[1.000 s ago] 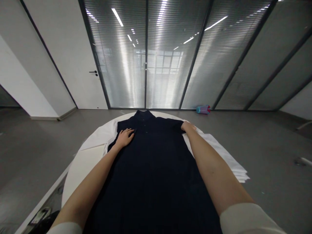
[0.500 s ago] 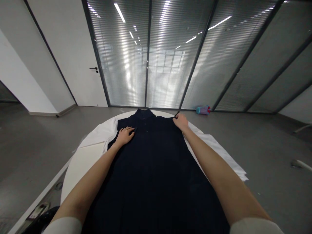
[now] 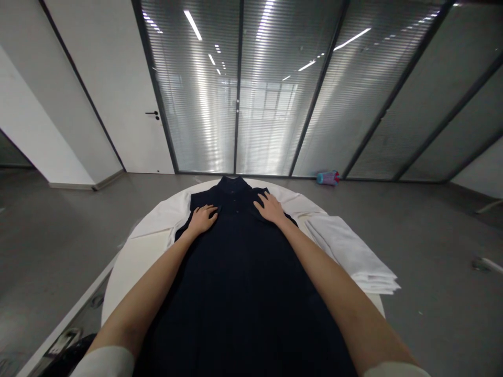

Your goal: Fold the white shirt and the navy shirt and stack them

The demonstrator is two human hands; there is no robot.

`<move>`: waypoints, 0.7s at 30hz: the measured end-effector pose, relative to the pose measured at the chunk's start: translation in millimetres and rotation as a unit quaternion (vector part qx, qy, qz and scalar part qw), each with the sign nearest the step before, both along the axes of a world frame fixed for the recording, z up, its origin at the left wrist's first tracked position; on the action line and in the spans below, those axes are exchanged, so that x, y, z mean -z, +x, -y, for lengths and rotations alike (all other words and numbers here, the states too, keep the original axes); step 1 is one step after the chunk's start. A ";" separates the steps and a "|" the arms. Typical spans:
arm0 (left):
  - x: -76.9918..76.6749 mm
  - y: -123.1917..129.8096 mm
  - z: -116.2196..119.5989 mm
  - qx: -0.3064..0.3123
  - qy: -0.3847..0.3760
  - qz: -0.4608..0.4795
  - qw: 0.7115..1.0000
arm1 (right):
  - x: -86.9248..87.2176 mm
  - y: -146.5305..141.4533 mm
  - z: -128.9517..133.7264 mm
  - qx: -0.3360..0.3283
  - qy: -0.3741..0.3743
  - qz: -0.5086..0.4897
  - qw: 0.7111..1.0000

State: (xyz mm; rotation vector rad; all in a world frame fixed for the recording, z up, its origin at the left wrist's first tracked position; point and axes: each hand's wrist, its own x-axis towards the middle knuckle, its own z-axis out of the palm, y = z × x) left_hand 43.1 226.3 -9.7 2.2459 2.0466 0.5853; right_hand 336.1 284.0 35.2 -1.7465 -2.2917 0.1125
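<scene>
A dark navy long garment with a stand collar and small buttons (image 3: 239, 293) lies flat, collar away from me, on a round white table (image 3: 133, 267). My left hand (image 3: 202, 220) rests palm down on its chest, left of the button line. My right hand (image 3: 270, 208) lies flat on the opposite side of the chest, near the shoulder. Neither hand grips the fabric. A white cloth (image 3: 161, 217) spreads under the garment on the left, and a folded white cloth stack (image 3: 349, 251) sits on the right.
Behind the table runs a glass partition with blinds (image 3: 267, 94), with a white door (image 3: 129, 104) to its left. A blue and pink object (image 3: 327, 178) lies on the grey floor (image 3: 424, 235) beyond the table. A dark item (image 3: 66, 356) sits low at the left.
My right hand has moved from the garment's shoulder edge inward onto the chest and lies flat. The garment's right side looks narrower, with more white cloth showing. My left hand has stayed put.
</scene>
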 end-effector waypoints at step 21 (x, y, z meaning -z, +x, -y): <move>-57.3 12.6 -139.1 -0.051 0.002 0.210 0.976 | 42.0 -2.0 11.9 -0.033 0.109 -0.016 0.993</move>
